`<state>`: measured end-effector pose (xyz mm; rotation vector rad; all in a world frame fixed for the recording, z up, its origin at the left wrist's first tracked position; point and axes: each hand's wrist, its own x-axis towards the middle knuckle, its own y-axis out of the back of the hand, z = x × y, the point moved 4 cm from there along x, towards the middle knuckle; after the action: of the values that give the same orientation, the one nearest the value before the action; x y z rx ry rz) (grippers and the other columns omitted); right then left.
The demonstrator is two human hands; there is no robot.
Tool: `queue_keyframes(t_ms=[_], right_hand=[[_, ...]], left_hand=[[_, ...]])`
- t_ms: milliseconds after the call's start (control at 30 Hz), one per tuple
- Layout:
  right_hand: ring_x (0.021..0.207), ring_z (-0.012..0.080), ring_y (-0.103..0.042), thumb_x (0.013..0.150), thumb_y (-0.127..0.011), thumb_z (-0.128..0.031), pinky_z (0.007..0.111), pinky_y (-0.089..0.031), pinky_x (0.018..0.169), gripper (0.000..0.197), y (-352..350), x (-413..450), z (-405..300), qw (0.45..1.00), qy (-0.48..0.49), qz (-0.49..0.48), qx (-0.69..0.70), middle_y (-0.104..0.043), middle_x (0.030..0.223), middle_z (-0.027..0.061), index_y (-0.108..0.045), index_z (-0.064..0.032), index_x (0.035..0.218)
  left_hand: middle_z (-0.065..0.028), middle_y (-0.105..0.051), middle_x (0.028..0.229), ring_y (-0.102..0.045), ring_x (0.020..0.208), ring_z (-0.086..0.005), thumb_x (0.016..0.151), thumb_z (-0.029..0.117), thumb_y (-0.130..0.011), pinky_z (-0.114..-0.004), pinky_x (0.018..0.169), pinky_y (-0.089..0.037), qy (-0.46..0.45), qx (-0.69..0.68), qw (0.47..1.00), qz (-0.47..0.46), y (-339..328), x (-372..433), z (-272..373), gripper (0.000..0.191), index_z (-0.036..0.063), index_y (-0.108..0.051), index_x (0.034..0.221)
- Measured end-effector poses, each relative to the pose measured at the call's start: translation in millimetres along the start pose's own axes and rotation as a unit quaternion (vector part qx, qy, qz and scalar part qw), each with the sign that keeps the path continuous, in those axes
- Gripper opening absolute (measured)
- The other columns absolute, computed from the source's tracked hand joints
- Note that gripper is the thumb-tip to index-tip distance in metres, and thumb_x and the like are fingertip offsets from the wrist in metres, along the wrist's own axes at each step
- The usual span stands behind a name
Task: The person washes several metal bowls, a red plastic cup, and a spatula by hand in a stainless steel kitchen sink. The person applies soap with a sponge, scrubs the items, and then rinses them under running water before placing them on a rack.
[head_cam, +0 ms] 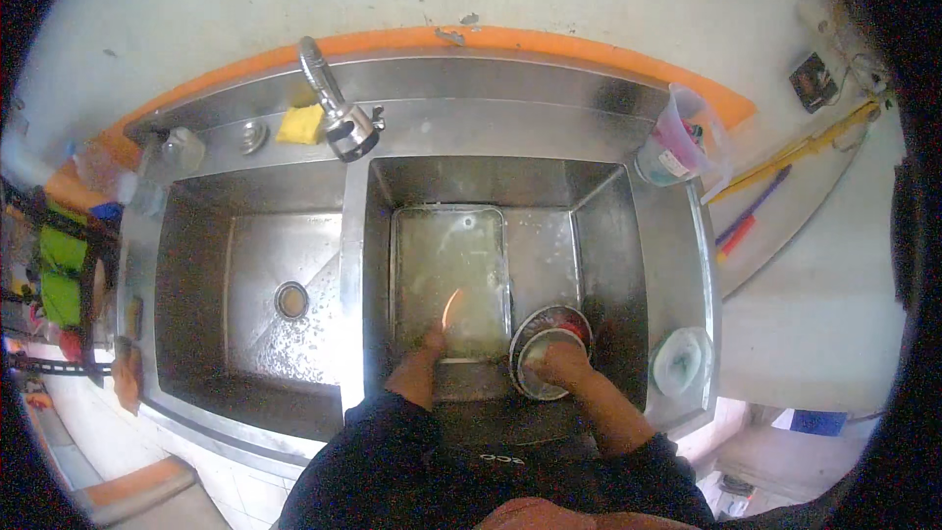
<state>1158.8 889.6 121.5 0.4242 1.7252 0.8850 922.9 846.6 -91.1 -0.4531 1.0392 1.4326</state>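
My left hand point(433, 344) is low over the near part of a rectangular metal tray point(449, 258) holding cloudy liquid, in the right sink basin. A thin, curved, orange-white strip point(451, 308) shows at its fingertips; whether it is an edge in my grasp or a reflection, I cannot tell. To the right, my right hand point(563, 362) reaches into a light-rimmed round bowl point(531, 381). That bowl overlaps a larger round metal bowl point(516, 335), where something red point(570, 328) shows. The fingers of my right hand are hidden or blurred.
Left of a bright divider point(354, 265) is a second basin point(287, 250) with a drain. A faucet point(338, 114) stands behind, beside a yellow sponge or cloth point(300, 124). On the right ledge are a plastic pitcher point(668, 151) containing items and a pale shallow dish point(682, 362).
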Motion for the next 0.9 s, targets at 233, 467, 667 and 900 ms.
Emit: queue_keyframes(t_ms=[233,467,667,900], right_hand=[[0.096,0.0339,-0.055,0.085,-0.044,-0.031,0.042,-0.043,0.083,0.033,12.1,23.0,-16.2,0.979,0.027,0.075,0.185,-0.056,0.109,0.0165,-0.057,-0.0111,0.109],[0.085,0.0309,-0.059,0.082,-0.05,-0.034,0.041,-0.047,0.07,0.033,44.2,14.7,-97.1,0.933,0.198,0.296,0.054,-0.06,0.097,0.0162,-0.059,-0.0102,0.104],[0.059,0.0324,-0.059,0.077,-0.055,-0.046,0.041,-0.047,0.061,0.039,82.8,-10.6,-99.7,0.882,0.074,0.439,0.151,-0.06,0.063,0.0133,-0.065,-0.0088,0.071],[0.059,0.0311,-0.057,0.064,-0.06,-0.037,0.039,-0.046,0.057,0.026,73.7,-21.3,-126.5,0.911,0.221,0.346,-0.03,-0.058,0.061,0.0114,-0.063,-0.0114,0.067]], left_hand=[[-0.0086,-0.049,0.08,-0.051,0.062,-0.0204,0.086,0.032,-0.045,-0.035,0.046,-0.037,0.107,-0.401,0.901,-0.126,1.9,-76.1,66.9,0.028,0.0084,-0.046,0.101],[-0.0087,-0.049,0.066,-0.044,0.043,-0.0166,0.086,0.03,-0.046,-0.029,0.032,-0.033,-0.016,-0.239,0.951,-0.194,11.8,-166.6,106.5,0.027,0.0065,-0.046,0.099],[-0.0038,-0.042,0.053,-0.039,0.038,-0.0141,0.086,0.03,-0.047,-0.031,0.032,-0.03,-0.116,-0.092,0.981,-0.125,34.9,-253.5,112.8,0.026,0.0047,-0.047,0.094],[-0.0009,-0.036,0.048,-0.035,0.038,-0.014,0.085,0.044,-0.048,-0.03,0.033,-0.027,-0.12,-0.091,0.984,-0.095,32.7,-285.2,106.3,0.038,0.0076,-0.046,0.074]])
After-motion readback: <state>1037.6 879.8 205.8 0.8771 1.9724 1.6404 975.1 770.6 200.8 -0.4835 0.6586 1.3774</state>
